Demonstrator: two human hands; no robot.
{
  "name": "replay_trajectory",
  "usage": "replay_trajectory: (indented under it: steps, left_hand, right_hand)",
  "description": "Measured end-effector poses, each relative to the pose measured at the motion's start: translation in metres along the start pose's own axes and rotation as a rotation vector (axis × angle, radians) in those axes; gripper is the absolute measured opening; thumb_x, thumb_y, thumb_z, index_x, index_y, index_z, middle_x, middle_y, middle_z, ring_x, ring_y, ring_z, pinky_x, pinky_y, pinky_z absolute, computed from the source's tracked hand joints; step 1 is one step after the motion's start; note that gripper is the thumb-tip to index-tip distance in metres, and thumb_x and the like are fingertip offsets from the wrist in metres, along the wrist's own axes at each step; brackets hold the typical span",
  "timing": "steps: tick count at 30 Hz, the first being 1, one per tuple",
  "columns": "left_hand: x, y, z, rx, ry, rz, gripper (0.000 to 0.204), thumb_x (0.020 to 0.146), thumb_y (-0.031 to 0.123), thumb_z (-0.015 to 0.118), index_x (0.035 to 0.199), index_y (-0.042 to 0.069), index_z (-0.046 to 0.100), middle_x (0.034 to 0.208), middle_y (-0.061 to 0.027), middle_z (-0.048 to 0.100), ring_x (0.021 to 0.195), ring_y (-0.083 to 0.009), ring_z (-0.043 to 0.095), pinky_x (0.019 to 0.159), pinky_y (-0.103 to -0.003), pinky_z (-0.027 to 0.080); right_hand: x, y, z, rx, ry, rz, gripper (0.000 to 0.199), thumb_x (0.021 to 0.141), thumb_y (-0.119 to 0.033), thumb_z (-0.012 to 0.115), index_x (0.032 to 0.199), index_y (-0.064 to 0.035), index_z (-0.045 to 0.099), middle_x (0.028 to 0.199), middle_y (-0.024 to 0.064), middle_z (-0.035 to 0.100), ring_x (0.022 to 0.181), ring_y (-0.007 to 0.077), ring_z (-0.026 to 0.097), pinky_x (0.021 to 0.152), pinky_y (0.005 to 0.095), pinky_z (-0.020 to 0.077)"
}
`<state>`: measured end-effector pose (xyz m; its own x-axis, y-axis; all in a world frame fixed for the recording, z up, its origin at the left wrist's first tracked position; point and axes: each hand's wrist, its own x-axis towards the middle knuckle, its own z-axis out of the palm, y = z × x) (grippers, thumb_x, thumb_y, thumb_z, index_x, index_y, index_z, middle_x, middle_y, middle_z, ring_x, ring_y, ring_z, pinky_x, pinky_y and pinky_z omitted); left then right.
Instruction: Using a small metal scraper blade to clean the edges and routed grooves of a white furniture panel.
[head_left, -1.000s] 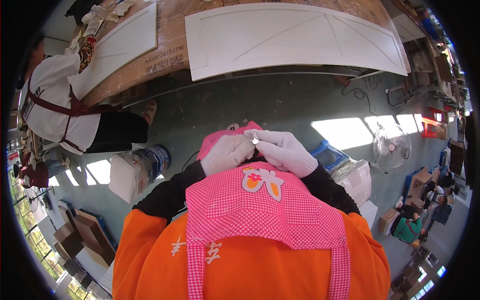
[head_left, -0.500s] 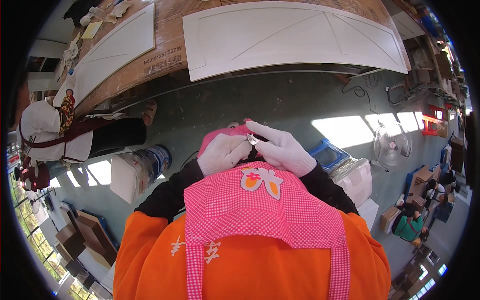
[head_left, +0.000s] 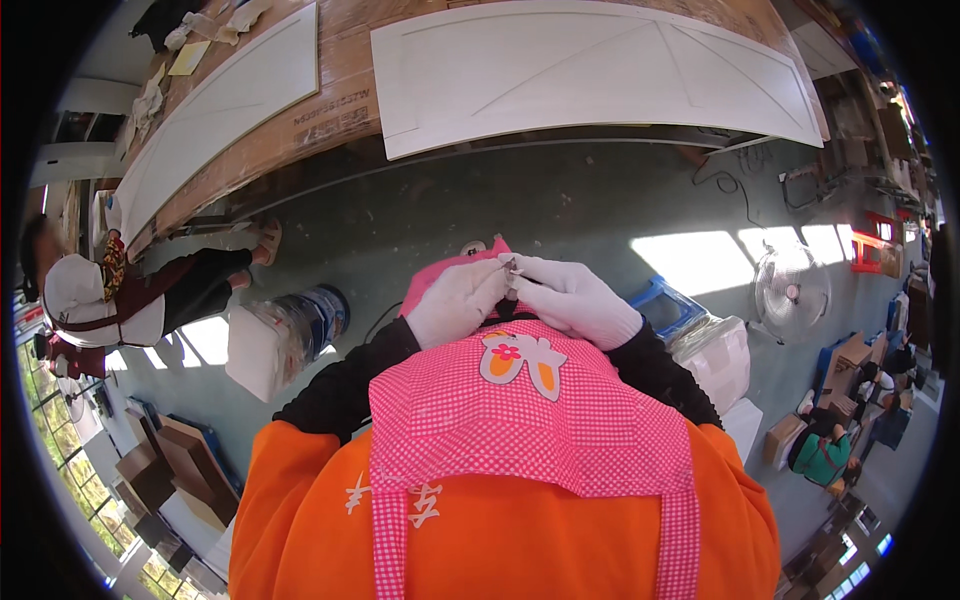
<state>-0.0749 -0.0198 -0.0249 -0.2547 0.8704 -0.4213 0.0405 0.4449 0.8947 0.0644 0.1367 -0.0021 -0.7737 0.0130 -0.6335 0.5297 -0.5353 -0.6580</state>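
In front of my pink checked apron (head_left: pixel 520 430), both gloved hands meet at the fingertips. A small greyish-silver piece (head_left: pixel 511 268) is pinched between them, too small and too covered to name. My left hand (head_left: pixel 458 300), in a white knit glove, closes on it from the left with its fingers pressed together. On the other side, my right hand (head_left: pixel 578 302), in a matching glove, grips it between thumb and fingers. Pink fabric (head_left: pixel 440 264) shows just beyond my hands.
Ahead stands a cardboard-topped workbench (head_left: pixel 345 85) bearing white panels (head_left: pixel 590 75). Off to the left is a person (head_left: pixel 100 290). A white bucket (head_left: pixel 262 350) is at my left; a wrapped bundle (head_left: pixel 715 355), a blue stool (head_left: pixel 668 305) and a floor fan (head_left: pixel 792 290) are at my right.
My hands have drawn closer together, and less of the small piece shows between the fingertips. At the left, the person has shifted posture beside the bench.
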Motion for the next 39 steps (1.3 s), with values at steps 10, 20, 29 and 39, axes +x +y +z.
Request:
replay_trajectory:
  steps: [10,20,29,39]
  left_hand:
    - [-0.007,0.014,0.007,0.384,-0.032,0.002,0.034,0.104,0.034,0.048,0.095,0.005,0.064,0.081,-0.0179,0.066,0.079,-0.0369,0.067,0.070,-0.047,0.050]
    - [0.006,-0.013,0.010,0.158,-0.030,-0.047,0.037,0.105,0.032,0.042,0.099,0.003,0.063,0.087,-0.0193,0.067,0.083,-0.0378,0.066,0.076,-0.045,0.050]
    - [0.000,0.009,0.023,0.421,0.109,-0.053,0.034,0.104,0.035,0.047,0.101,0.007,0.065,0.088,-0.0197,0.069,0.086,-0.0411,0.066,0.075,-0.049,0.050]
    - [0.006,0.005,0.023,0.341,0.122,-0.098,0.038,0.106,0.037,0.042,0.099,0.007,0.065,0.085,-0.0194,0.069,0.085,-0.0408,0.067,0.074,-0.050,0.051]
  right_hand:
    - [0.003,0.030,-0.023,0.401,0.060,0.012,0.047,0.104,-0.019,0.053,0.148,-0.0040,0.050,0.059,-0.0078,0.042,0.042,0.0021,0.031,0.038,0.0209,0.0249]
    - [-0.002,0.014,-0.013,0.111,0.015,0.035,0.043,0.103,-0.018,0.054,0.143,-0.0038,0.056,0.062,-0.0103,0.042,0.046,0.0002,0.031,0.041,0.0196,0.0241]
    - [-0.007,0.018,-0.015,0.257,0.032,0.047,0.042,0.103,-0.020,0.055,0.143,-0.0060,0.057,0.061,-0.0109,0.040,0.044,0.0006,0.030,0.040,0.0199,0.0227]
    - [-0.005,0.018,-0.018,0.181,0.048,0.011,0.037,0.104,-0.024,0.055,0.133,-0.0020,0.059,0.060,-0.0104,0.040,0.044,0.0005,0.029,0.039,0.0204,0.0219]
